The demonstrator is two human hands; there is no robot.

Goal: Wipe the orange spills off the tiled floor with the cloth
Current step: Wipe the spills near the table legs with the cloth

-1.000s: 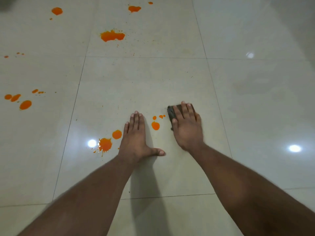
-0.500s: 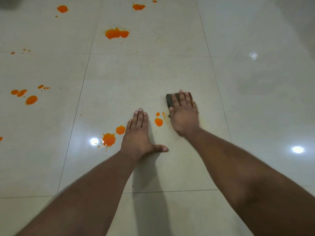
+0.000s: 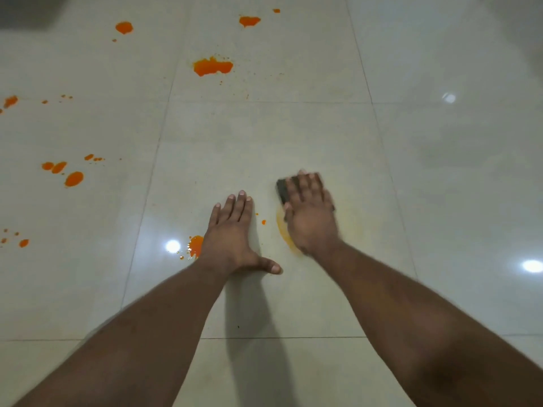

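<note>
I see my right hand (image 3: 313,218), fingers flat, grip released, pressing the dark folded cloth (image 3: 283,189) onto glossy cream floor tiles (image 3: 264,148); left hand (image 3: 232,233) lies flat, released, beside orange splatter (image 3: 196,245).

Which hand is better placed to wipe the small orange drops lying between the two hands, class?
The right hand. It already presses the cloth flat on the floor, just right of the drops. The left hand rests flat, without a cloth.

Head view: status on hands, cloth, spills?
Left hand flat on the cream tiled floor, bracing. Right hand pressing the dark cloth; faint orange smear beside it. Big orange splat ahead untouched.
</note>
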